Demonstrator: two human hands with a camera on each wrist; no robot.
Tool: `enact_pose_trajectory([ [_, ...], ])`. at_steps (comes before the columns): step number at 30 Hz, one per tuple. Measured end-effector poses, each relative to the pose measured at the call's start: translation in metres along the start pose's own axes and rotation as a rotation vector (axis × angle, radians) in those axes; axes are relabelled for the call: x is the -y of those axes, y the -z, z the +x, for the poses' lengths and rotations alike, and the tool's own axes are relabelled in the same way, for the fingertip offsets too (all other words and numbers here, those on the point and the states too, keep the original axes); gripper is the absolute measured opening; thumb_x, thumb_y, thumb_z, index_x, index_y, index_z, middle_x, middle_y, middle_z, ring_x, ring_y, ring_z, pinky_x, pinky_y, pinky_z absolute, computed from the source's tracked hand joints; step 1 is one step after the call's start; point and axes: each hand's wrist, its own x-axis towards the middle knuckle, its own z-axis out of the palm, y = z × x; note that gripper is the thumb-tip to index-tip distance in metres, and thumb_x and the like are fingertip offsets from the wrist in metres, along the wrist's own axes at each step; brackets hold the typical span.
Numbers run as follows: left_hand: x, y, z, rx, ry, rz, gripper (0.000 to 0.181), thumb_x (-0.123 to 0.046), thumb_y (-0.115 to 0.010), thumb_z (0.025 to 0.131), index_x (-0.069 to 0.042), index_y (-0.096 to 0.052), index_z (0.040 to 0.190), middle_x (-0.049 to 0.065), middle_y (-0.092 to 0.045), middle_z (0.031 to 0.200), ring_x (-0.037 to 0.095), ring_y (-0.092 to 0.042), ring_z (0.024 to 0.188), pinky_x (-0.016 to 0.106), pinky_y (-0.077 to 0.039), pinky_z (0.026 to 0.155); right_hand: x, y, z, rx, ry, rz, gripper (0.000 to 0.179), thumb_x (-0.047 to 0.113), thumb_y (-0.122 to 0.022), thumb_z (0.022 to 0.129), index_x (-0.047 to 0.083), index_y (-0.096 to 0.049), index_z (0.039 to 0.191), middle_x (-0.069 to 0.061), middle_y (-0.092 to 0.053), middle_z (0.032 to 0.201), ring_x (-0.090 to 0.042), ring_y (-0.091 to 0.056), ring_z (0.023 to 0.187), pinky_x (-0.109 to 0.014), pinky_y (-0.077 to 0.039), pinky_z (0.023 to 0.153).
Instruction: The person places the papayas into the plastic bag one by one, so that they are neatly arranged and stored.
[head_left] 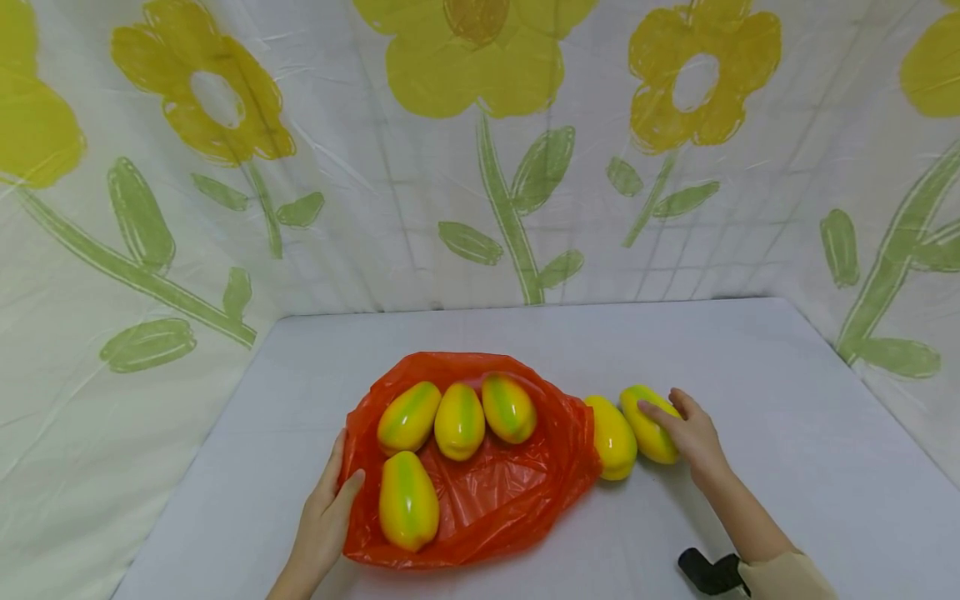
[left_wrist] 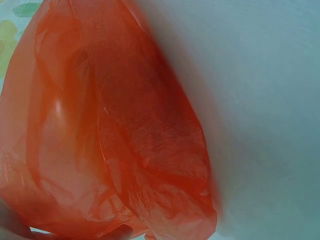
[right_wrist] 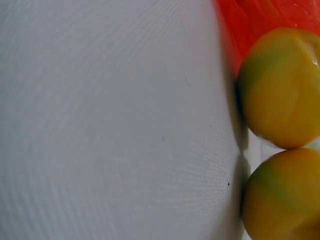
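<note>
My left hand (head_left: 327, 508) grips the left rim of a red plastic bag (head_left: 495, 492), its thumb over the edge. The bag lies spread with its mouth facing up, and several glossy yellow papayas with green streaks are inside, one (head_left: 408, 502) nearest that hand. At the bag's right edge lies another papaya (head_left: 613, 442), partly covered by red plastic. Beside it is a papaya (head_left: 647, 429) that my right hand (head_left: 697, 437) holds, thumb across its top and fingers at its far right side. The left wrist view is mostly bag (left_wrist: 145, 125); the right wrist view shows two papayas side by side, the lower one (right_wrist: 282, 195) cut by the frame.
The table (head_left: 300, 367) has a white cover. Behind it and at both sides hangs a flower-printed curtain (head_left: 360, 167). A black device (head_left: 708, 572) sits by the right sleeve (head_left: 787, 577).
</note>
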Motion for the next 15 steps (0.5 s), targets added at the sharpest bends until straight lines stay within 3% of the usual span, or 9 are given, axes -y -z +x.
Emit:
enact_pose_trajectory([
  [15, -0.001, -0.0014, 0.0003, 0.003, -0.013, -0.011, 0.065, -0.027, -0.037, 0.106, -0.012, 0.0, 0.157, 0.02, -0.009, 0.161, 0.045, -0.017, 0.143, 0.054, -0.031, 0.104, -0.0023, -0.0022, 0.0009, 0.015, -0.032, 0.005, 0.086, 0.045, -0.05, 0.098, -0.006, -0.007, 0.152, -0.03, -0.009, 0.156, -0.047, -0.012, 0.142, -0.06, -0.013, 0.114],
])
